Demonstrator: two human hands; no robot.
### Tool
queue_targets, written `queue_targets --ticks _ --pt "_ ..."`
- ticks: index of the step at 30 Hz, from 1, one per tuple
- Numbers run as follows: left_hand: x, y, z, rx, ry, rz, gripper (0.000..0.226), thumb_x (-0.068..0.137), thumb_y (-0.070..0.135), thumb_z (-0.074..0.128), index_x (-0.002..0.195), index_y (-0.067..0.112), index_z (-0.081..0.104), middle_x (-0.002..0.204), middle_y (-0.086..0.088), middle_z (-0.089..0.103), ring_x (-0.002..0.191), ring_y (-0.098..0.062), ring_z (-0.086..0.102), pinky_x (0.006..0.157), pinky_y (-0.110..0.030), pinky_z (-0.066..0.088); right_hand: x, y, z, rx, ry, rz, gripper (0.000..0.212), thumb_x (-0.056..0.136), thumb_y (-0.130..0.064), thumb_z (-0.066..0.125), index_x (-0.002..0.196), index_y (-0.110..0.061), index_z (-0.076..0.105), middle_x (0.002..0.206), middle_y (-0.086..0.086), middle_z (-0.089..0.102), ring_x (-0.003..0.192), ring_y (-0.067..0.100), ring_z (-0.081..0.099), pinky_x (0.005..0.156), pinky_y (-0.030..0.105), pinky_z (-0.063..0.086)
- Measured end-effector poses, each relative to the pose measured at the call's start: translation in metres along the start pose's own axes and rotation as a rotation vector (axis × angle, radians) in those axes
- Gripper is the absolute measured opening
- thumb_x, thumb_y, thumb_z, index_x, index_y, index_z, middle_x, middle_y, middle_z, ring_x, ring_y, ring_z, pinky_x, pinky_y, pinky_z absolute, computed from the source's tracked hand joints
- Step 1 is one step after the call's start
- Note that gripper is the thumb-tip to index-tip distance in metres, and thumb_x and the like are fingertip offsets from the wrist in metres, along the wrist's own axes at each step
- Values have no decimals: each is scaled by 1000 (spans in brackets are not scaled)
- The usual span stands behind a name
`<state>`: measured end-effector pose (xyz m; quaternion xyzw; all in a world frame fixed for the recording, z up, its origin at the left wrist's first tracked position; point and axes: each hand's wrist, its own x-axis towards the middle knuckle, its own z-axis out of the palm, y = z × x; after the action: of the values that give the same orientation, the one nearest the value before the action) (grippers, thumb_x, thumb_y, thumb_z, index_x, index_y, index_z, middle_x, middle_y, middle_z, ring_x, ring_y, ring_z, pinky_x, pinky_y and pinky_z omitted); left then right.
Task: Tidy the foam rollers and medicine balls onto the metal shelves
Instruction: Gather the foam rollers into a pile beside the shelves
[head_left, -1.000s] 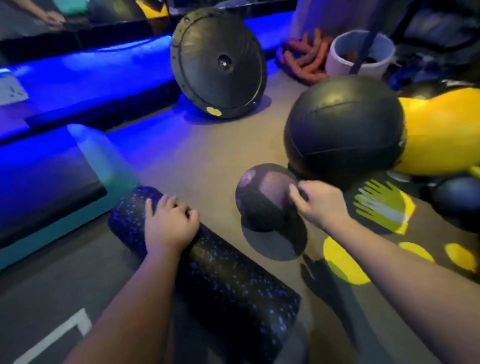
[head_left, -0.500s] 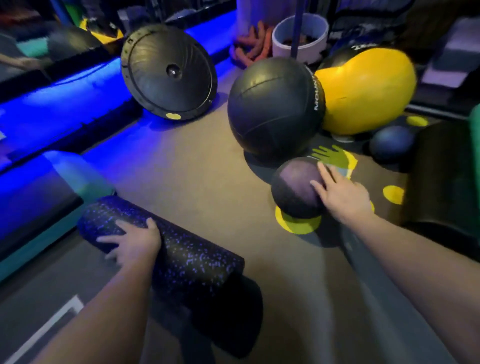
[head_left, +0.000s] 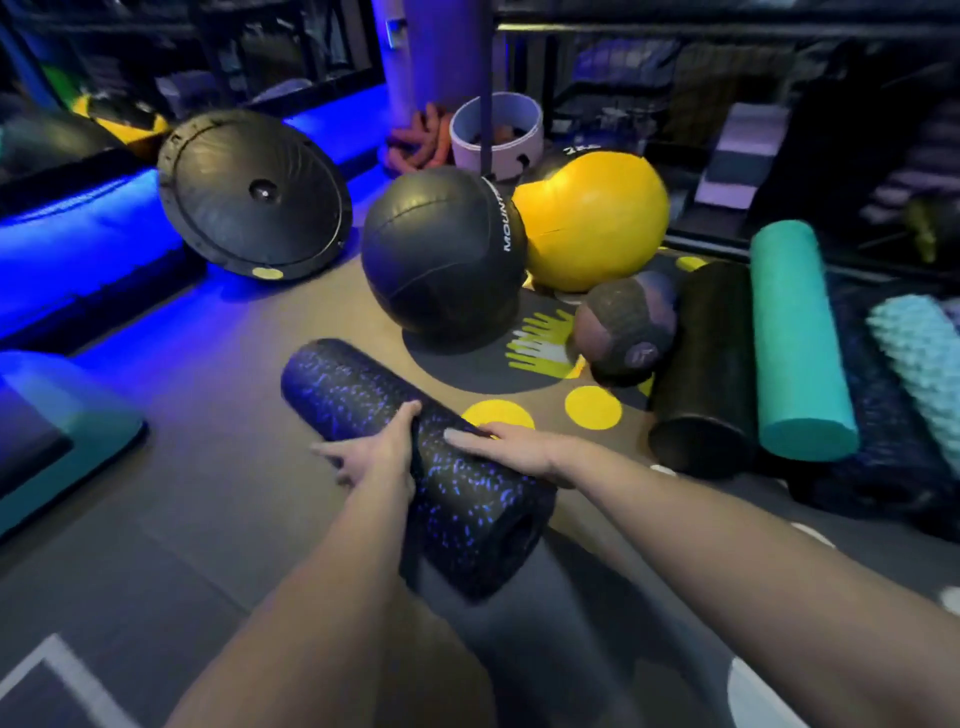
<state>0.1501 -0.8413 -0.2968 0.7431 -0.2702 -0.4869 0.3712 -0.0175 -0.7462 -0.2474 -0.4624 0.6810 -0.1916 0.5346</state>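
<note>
A black foam roller with blue speckles (head_left: 363, 395) is held off the floor in front of me. My left hand (head_left: 376, 449) grips its left side, thumb over the top. My right hand (head_left: 511, 447) lies on its right side, fingers spread flat. Beyond it sit a large black medicine ball (head_left: 441, 254), a yellow ball (head_left: 592, 218) and a small dark ball (head_left: 626, 325). To the right lie a black roller (head_left: 706, 364), a teal roller (head_left: 795, 343) and a pale ridged roller (head_left: 919, 353). Metal shelves (head_left: 675, 57) stand at the back.
A black balance-trainer dome (head_left: 249, 192) leans against a blue-lit ledge (head_left: 78, 249) on the left. A white bucket (head_left: 496, 132) with a pole and orange tubes (head_left: 421, 140) stands at the back. A teal mat (head_left: 67, 431) lies at left. Yellow floor dots (head_left: 592, 408) mark the floor.
My right hand left the small dark ball and came onto the speckled roller. The roller rose off the floor and moved to the centre. The view swung right, and the small ball now rests by the black roller.
</note>
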Motion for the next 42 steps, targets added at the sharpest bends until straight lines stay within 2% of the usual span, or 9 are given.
queue_targets --ticks 4,8,12,18,22,25,30,36,42 --pt "-84 37 23 94 -56 364 149 50 65 91 161 29 -2 152 -24 39 137 -43 45 115 -53 36 -24 15 -28 81 80 -132 102 74 -44 88 154 -24 27 137 -14 53 122 6 55 110 27 41" --pt "-114 65 60 -27 -251 632 108 67 75 77 154 24 40 144 1 58 131 -18 56 114 -42 42 -39 22 -71 215 401 -248 132 56 -55 94 159 -29 14 146 -17 45 130 5 47 111 26 37" --pt "-155 84 111 10 -584 704 58 94 35 68 148 22 52 141 5 61 122 -9 59 113 -37 44 -64 24 -146 352 736 -264 136 44 -66 94 155 -28 26 144 -15 52 126 5 54 110 32 43" --pt "-239 67 196 260 -1058 660 62 83 18 68 143 21 57 135 -3 65 123 -24 63 111 -44 47 -114 76 -240 475 992 -89 98 42 -64 91 126 -31 52 119 -10 66 103 16 67 97 37 55" --pt "-255 57 238 583 -987 809 64 69 31 55 132 31 66 129 -1 70 120 -23 65 108 -43 49 -86 130 -273 439 904 56 128 23 -86 82 135 -31 54 127 -4 68 111 20 68 99 40 54" --pt "-258 46 256 775 -938 867 68 74 37 49 142 37 56 135 0 66 124 -26 63 109 -41 48 -74 135 -273 413 911 203 135 40 -91 65 152 -24 33 143 11 54 128 32 55 110 46 43" --pt "-259 57 267 849 -893 932 47 102 24 47 147 37 48 141 9 55 128 -14 54 108 -26 39 -73 123 -280 455 951 325 103 78 -83 50 159 -29 17 153 17 37 137 40 40 111 52 33" --pt "-274 72 282 939 -802 1063 35 98 23 64 133 30 64 122 6 65 116 -15 61 100 -27 44 -61 159 -285 803 1070 250 72 94 -66 45 138 -10 56 139 16 58 126 35 56 99 41 44" --pt "-301 61 302 843 -633 1160 29 97 21 62 124 23 71 124 0 70 119 -16 62 103 -28 47 -77 168 -294 589 1466 342 40 98 -33 44 108 -6 71 112 16 70 108 35 62 83 40 50"
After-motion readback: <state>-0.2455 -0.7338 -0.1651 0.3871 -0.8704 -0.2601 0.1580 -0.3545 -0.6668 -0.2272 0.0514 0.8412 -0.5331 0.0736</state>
